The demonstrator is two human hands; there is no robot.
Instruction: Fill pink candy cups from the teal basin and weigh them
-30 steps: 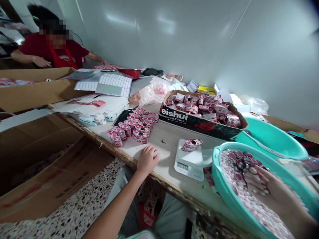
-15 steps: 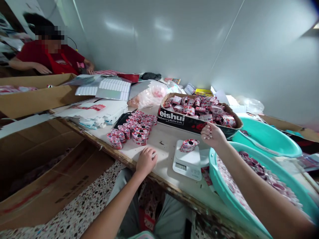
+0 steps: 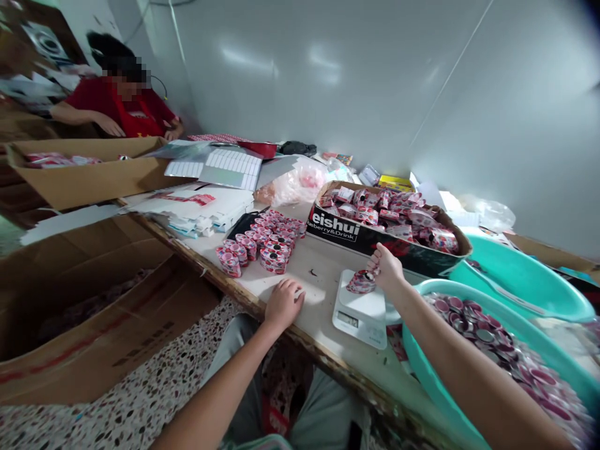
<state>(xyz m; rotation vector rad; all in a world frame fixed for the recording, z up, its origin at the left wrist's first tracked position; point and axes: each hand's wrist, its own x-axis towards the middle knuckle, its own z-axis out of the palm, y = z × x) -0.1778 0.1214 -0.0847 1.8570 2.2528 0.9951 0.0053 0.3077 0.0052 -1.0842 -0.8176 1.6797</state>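
Note:
My right hand [image 3: 386, 267] is closed with the thumb uppermost, at the right end of a small red-and-white printed pouch [image 3: 360, 282]. The curled fingers hide that end, and what they hold cannot be made out. The pouch sits on a white digital scale [image 3: 360, 322], whose small display faces me. My left hand [image 3: 284, 303] rests on the tabletop near its front edge, fingers loosely extended and holding nothing. Beyond it stand several matching printed pouches [image 3: 274, 257] in rows, some showing dark openings on top.
A black-sided carton [image 3: 337, 231] full of similar pouches stands behind the scale. To the right, a turquoise basin [image 3: 415, 344] holds small pink-rimmed pieces, with another turquoise basin [image 3: 557, 294] behind. Cardboard boxes [image 3: 89, 181] and a person in red [image 3: 140, 119] are at left.
My right hand has moved left and down from beside the carton to the pouch on the scale. My left hand stays on the table. The whole view has shifted slightly.

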